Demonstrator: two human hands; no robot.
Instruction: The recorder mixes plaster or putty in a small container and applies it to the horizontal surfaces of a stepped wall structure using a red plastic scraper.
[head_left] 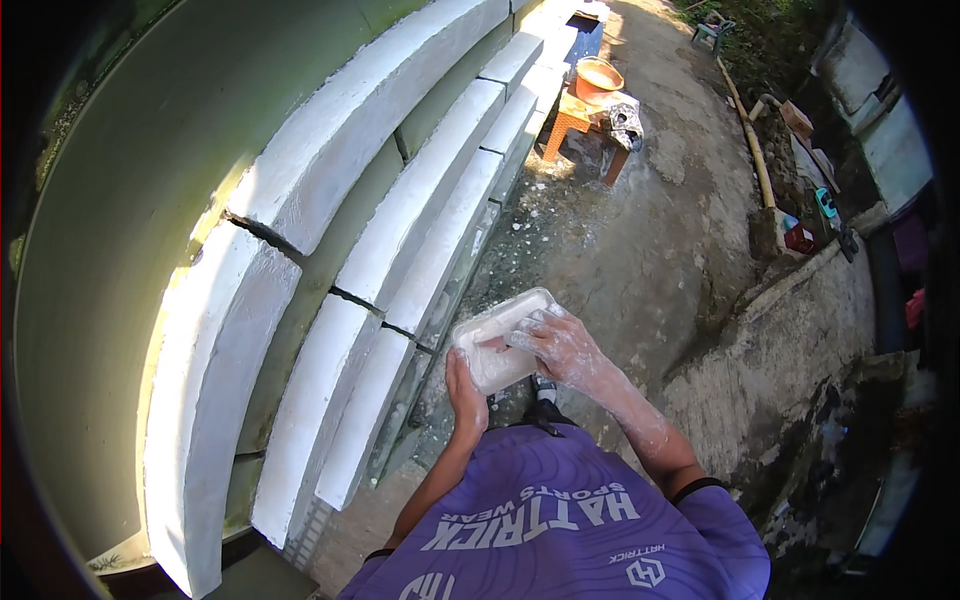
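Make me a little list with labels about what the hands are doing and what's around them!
Left hand: holds the white plastic tub from below
Right hand: dusted white, fingers inside the tub
Left of the hands: white moulded strips lying in stepped rows
Ground: concrete floor with white splashes
Farther off: orange stool with an orange bowl on it
Clothing: purple shirt

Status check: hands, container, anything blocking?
Left hand grips white plastic container from below. Right hand, plaster-dusted, fingers inside it. White moulded steps alongside; nothing blocking.
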